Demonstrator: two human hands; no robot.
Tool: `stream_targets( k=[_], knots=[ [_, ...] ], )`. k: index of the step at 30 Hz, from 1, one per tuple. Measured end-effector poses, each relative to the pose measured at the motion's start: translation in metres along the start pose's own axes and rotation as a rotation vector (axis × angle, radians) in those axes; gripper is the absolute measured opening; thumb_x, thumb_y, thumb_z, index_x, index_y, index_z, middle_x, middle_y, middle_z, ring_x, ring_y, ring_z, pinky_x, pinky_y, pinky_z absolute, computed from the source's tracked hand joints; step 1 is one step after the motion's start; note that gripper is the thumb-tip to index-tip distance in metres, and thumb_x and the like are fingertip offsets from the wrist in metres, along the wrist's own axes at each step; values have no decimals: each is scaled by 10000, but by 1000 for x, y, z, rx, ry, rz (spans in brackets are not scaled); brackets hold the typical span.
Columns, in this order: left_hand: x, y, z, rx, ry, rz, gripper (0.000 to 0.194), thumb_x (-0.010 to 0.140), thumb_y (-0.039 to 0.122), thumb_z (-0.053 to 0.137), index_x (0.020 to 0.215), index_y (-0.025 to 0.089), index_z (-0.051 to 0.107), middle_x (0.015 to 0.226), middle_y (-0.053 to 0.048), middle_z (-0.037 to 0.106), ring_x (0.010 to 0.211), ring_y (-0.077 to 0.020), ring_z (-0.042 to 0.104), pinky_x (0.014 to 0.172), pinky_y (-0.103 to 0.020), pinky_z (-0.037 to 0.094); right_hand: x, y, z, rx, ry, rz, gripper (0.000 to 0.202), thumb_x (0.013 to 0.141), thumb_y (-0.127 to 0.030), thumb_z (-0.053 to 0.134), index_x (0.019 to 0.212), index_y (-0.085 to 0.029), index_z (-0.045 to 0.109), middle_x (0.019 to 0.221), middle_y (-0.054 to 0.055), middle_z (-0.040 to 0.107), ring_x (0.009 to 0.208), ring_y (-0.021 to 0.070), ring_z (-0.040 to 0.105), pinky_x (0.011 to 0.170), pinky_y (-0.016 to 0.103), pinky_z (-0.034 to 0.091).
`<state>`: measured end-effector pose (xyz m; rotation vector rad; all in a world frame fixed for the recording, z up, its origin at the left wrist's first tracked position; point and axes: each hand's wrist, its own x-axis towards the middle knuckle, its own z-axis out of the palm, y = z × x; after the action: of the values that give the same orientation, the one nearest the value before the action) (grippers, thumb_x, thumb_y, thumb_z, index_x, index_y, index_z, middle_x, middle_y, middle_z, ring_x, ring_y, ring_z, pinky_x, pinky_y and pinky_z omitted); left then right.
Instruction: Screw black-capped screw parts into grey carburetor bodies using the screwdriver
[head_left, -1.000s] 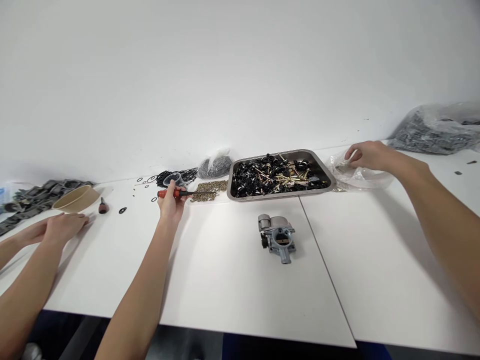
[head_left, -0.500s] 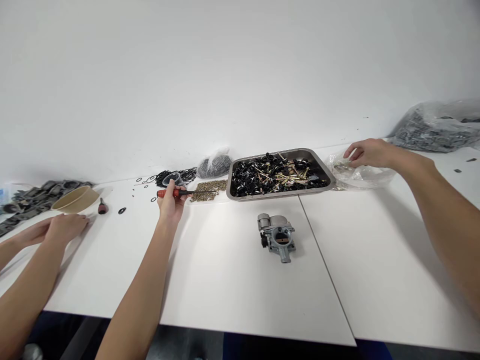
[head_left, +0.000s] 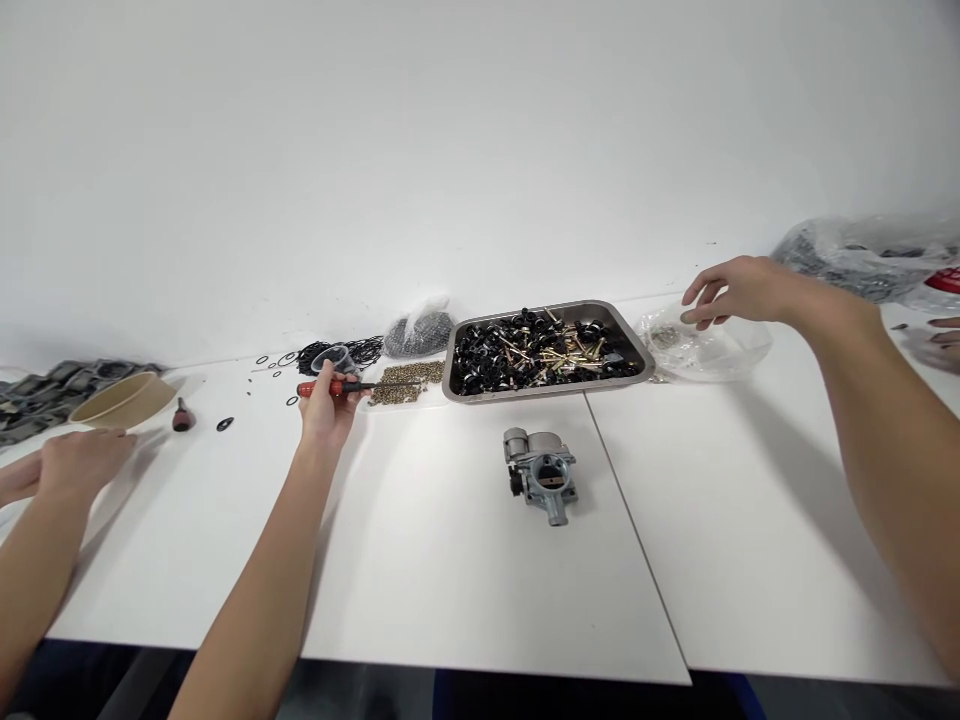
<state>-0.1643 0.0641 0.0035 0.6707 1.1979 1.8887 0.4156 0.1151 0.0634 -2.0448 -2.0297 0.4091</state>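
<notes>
My left hand [head_left: 328, 412] is closed round the red handle of a screwdriver [head_left: 310, 389]; its dark shaft points right, over a heap of small brass parts [head_left: 394, 385]. Above an opened clear plastic bag [head_left: 739, 350] of small metal pieces hangs my right hand [head_left: 739, 290]. Its fingers are bent and drawn together at the tips; whatever they pinch is too small to name. A grey metal carburetor [head_left: 551, 478] lies on the white table in front of me, apart from both hands.
A metal tray [head_left: 551, 392] holds black caps and brass-coloured screws. Behind the left hand lie black rubber rings [head_left: 367, 350] and a bag of dark small parts [head_left: 420, 333]. A co-worker's hands [head_left: 82, 460] are near a tan bowl [head_left: 124, 398] and stubby screwdriver [head_left: 181, 415]. Another person's hand [head_left: 946, 335] shows at right.
My right hand has risen slightly out of the plastic bag. The view has swung a little to the right; the left hand still holds the screwdriver. Another person's hand has appeared at the right edge.
</notes>
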Motion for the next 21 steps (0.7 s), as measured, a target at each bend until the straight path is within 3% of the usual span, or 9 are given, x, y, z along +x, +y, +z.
stream_targets(
  k=[4,8,14,21],
  knots=[
    [0,1,0,11,3,2,391,816,397,739,586,154,537,562,-10,608,388,-61,454,494,-255,561,-9,-16,-7,61,-58,-29,97,853,-295,665,907,-218,684,899,46,743,883,198,650,782,345,430],
    [0,1,-1,16,-5,6,390,808,406,745,598,156,531,574,-7,607,393,-60,454,488,-254,558,-14,-31,-11,109,-59,-134,168,854,-348,660,932,-206,707,919,69,746,877,215,670,800,368,464],
    [-1,1,0,9,-16,2,383,812,406,743,609,161,529,578,1,594,415,-62,468,510,-260,574,-32,-74,-10,173,-89,-323,162,833,-402,696,903,-261,734,936,59,737,892,262,681,751,372,520],
    [-1,3,2,-9,-21,-27,382,820,393,736,593,156,540,578,-8,598,434,-64,489,475,-222,549,-56,-126,5,166,-239,-661,206,856,-449,658,1007,-372,774,955,-23,748,840,222,677,666,345,514]
  ],
)
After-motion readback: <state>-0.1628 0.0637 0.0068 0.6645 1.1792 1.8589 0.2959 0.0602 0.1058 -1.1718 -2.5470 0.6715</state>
